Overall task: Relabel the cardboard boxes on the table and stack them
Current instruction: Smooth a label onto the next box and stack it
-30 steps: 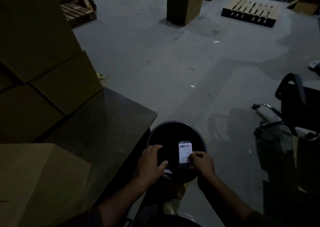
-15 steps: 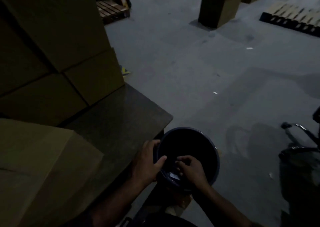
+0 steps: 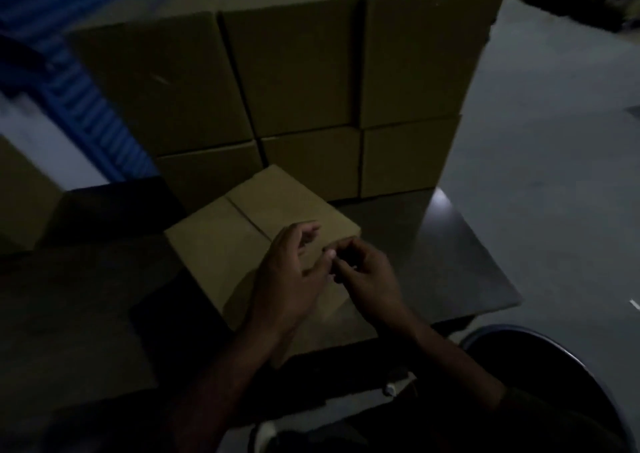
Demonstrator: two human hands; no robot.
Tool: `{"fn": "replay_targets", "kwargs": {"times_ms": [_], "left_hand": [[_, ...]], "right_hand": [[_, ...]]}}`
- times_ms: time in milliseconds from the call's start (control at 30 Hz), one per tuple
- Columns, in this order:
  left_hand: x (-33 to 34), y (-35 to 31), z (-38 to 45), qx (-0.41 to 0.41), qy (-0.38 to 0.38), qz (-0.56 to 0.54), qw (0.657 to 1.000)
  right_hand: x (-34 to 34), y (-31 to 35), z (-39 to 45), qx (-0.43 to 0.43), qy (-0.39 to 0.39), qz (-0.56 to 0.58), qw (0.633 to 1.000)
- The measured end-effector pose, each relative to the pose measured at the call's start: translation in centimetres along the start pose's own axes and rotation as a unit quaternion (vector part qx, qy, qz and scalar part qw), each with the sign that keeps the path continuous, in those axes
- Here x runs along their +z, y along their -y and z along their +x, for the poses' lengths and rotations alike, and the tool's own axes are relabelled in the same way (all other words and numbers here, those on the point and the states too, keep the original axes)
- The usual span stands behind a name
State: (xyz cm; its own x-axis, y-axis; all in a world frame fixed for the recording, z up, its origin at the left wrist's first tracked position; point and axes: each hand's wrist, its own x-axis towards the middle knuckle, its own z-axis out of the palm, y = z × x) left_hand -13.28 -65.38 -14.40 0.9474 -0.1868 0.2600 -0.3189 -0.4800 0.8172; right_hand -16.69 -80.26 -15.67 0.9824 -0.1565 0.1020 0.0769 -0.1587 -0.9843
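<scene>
A plain brown box (image 3: 256,231) is lying on the dark desk (image 3: 450,244), its closed top flaps meeting in a seam that is running diagonally, and it is sitting turned at an angle to the desk's edge. Behind it, a stack of boxes (image 3: 294,71) is standing on the desk, two layers high and three across, packed side by side. Another box (image 3: 20,193) is showing at the far left, blurred in the dim light.

Single head view looks steeply down, close over the table (image 3: 450,244).
</scene>
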Motion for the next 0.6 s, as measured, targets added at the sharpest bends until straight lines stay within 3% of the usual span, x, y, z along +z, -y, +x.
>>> {"fn": "replay_targets", "kwargs": {"times_ms": [100,200,267,433,600], "left_hand": [[-4.3,3.4,0.9,-0.013,-0.033,0.062,0.997],[-6.9,8.4,2.4,-0.066,-0.003,0.203,0.977],[-7.8,11.1,3.0,-0.063,0.024,0.276,0.959],[-7.6,12.2,2.9,-0.001,0.048,0.314,0.948],[-8.1,12.3,3.0,0.024,0.064,0.324,0.943]], "right_hand": [[4.0,0.6,2.5,-0.068,0.035,-0.156,0.985],[7.1,0.0,4.4,-0.137,0.100,-0.386,0.907],[8.8,-0.4,5.2,-0.160,0.126,-0.472,0.858],[11.2,-0.4,8.5,-0.162,0.154,-0.547,0.807],[11.7,0.0,9.5,-0.131,0.154,-0.567,0.798]]}}
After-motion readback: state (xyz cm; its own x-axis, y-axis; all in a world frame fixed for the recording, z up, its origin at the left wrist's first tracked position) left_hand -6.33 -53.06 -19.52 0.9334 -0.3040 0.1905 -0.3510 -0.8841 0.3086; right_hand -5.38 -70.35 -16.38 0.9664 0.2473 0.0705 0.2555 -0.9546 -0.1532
